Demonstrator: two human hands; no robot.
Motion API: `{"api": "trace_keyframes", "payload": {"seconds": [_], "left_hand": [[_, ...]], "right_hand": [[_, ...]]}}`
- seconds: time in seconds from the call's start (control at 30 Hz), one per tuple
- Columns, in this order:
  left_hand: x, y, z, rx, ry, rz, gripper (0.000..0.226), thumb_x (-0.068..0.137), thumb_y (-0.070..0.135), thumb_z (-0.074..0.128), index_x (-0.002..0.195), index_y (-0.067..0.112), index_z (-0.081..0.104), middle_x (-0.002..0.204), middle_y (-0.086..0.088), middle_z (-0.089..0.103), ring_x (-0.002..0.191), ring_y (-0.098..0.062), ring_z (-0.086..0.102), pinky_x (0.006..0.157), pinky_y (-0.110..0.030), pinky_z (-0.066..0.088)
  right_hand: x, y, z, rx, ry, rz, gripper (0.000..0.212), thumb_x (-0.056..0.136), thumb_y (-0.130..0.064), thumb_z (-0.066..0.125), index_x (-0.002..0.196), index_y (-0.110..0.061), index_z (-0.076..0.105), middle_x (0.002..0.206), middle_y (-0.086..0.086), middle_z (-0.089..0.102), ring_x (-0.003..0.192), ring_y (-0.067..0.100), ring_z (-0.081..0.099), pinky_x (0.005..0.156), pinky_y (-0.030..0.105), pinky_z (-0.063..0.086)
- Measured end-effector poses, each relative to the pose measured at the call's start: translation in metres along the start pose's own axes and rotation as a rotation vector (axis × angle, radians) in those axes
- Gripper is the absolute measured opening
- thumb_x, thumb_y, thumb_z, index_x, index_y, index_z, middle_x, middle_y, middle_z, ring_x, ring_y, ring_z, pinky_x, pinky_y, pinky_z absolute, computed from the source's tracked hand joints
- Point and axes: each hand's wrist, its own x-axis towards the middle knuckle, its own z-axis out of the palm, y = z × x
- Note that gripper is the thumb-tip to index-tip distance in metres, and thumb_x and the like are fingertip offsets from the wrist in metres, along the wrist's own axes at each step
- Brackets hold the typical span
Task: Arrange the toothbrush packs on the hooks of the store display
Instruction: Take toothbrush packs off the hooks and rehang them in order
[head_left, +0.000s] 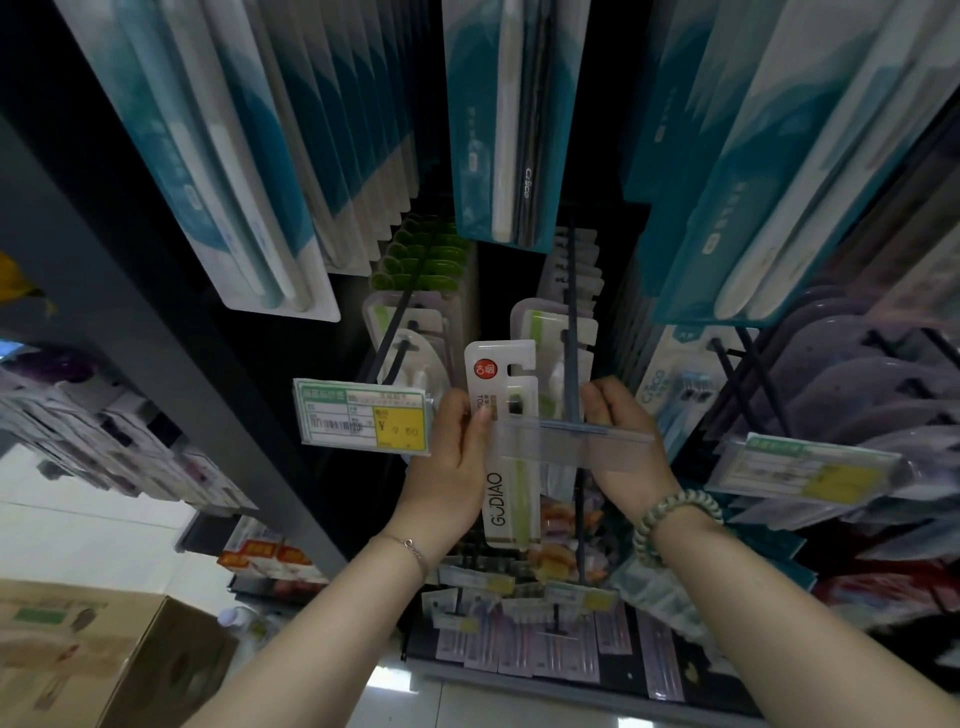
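**A:** From the head camera, where is the toothbrush pack (508, 493)?

**B:** At the middle of the display (135, 280), upright, in the left hand (449, 457). The thumb lies across its front near the left edge and the fingers are behind it, so that hand is clamped on the pack. The white card reads GUDIAO, with a round red mark at the top beside the hang slot.

**A:** Is it on a hook?

**B:** Not yet. The slot sits just left of the blue-grey hook (571, 364), apart from it. A clear label strip (571, 444) crosses the hook's front end and lies over the pack's middle.

**A:** And the right hand (626, 452)?

**B:** It is just right of the hook, fingers curled, partly behind the strip. I cannot tell whether it grips the strip or only touches it. A bead bracelet (672, 519) is on that wrist and a thin chain (410, 545) on the left one.

**A:** What else hangs there?

**B:** White and green packs (545, 322) hang further back on the same hook. The left price tag (363, 418), with a yellow field, is just beside the left hand. Teal packs (498, 130) fill the top row. Toward the display's right edge, the right price tag (805, 467) hangs before lilac packs (852, 384). A cardboard box (104, 660) stands on the floor, off the display's lower left corner.
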Motion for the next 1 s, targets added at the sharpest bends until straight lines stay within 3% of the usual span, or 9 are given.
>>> {"api": "trace_keyframes", "payload": {"seconds": [0.13,0.27,0.4,0.53,0.6,0.7,0.77,0.9,1.0], "left_hand": [[-0.004,-0.001,-0.002,-0.021,-0.005,-0.011,0.018,0.102,0.028,0.043,0.092,0.014,0.048,0.088,-0.008,0.06,0.075,-0.007,0.054,0.062,-0.013,0.041],[-0.008,0.0,-0.002,-0.029,-0.002,-0.029,0.019,0.102,0.029,0.042,0.091,0.014,0.048,0.083,-0.01,0.059,0.066,-0.004,0.052,0.059,-0.016,0.043],[-0.013,0.005,-0.005,0.004,0.006,-0.05,0.022,0.102,0.032,0.042,0.092,0.013,0.047,0.078,-0.01,0.059,0.06,-0.004,0.052,0.057,-0.025,0.045],[-0.021,0.005,-0.009,0.03,-0.005,-0.067,0.023,0.102,0.034,0.041,0.097,0.014,0.05,0.088,-0.014,0.064,0.076,-0.019,0.062,0.069,-0.04,0.053],[-0.025,0.005,-0.01,0.049,-0.011,-0.079,0.02,0.102,0.034,0.041,0.098,0.018,0.051,0.09,-0.01,0.066,0.08,-0.017,0.064,0.072,-0.036,0.054],[-0.03,0.005,-0.011,0.044,-0.007,-0.09,0.013,0.102,0.031,0.042,0.094,0.026,0.051,0.087,-0.002,0.066,0.073,-0.001,0.062,0.063,-0.018,0.05],[-0.035,0.005,-0.012,0.022,0.001,-0.11,0.014,0.102,0.029,0.042,0.092,0.029,0.051,0.086,0.002,0.065,0.071,0.004,0.062,0.059,-0.009,0.047],[-0.049,0.004,-0.017,0.035,0.009,-0.129,0.014,0.102,0.029,0.042,0.1,0.021,0.053,0.086,0.002,0.066,0.072,0.001,0.063,0.062,-0.015,0.05],[-0.064,0.001,-0.019,0.057,0.017,-0.136,0.019,0.103,0.029,0.041,0.101,0.013,0.052,0.087,-0.007,0.065,0.074,-0.012,0.064,0.063,-0.027,0.052]], "right_hand": [[-0.007,-0.007,0.0,-0.041,0.063,-0.061,0.032,0.101,-0.027,0.043,0.07,-0.031,0.048,0.064,-0.019,0.049,0.06,-0.005,0.043,0.065,0.024,0.039],[-0.009,-0.011,-0.001,-0.03,0.083,-0.059,0.026,0.099,-0.031,0.047,0.074,-0.026,0.052,0.066,-0.013,0.052,0.063,-0.002,0.047,0.065,0.026,0.041],[-0.015,-0.008,-0.002,-0.012,0.045,-0.044,0.018,0.094,-0.015,0.057,0.081,-0.027,0.059,0.07,-0.02,0.059,0.069,-0.002,0.051,0.069,0.025,0.043],[-0.023,-0.006,-0.004,-0.07,0.018,-0.038,0.012,0.093,-0.018,0.056,0.09,-0.027,0.063,0.081,0.001,0.067,0.073,0.015,0.06,0.066,0.034,0.048],[-0.027,-0.007,-0.005,-0.12,-0.002,-0.049,0.014,0.096,-0.02,0.052,0.091,-0.025,0.065,0.079,0.004,0.067,0.071,0.013,0.06,0.065,0.03,0.047],[-0.035,-0.011,-0.003,-0.284,-0.018,-0.088,0.022,0.098,-0.014,0.047,0.1,-0.022,0.068,0.084,-0.013,0.065,0.073,-0.007,0.057,0.066,0.013,0.043],[-0.042,-0.013,-0.003,-0.3,-0.004,-0.031,0.022,0.097,-0.015,0.048,0.104,-0.023,0.067,0.089,-0.008,0.067,0.078,0.0,0.06,0.068,0.014,0.047],[-0.06,-0.02,-0.005,-0.289,-0.008,0.037,0.017,0.098,-0.025,0.051,0.102,-0.018,0.065,0.089,-0.001,0.067,0.08,0.015,0.061,0.073,0.026,0.047],[-0.075,-0.019,-0.01,-0.34,-0.068,0.043,0.02,0.098,-0.029,0.049,0.095,-0.013,0.06,0.076,-0.002,0.06,0.069,0.013,0.056,0.06,0.024,0.043]]}}
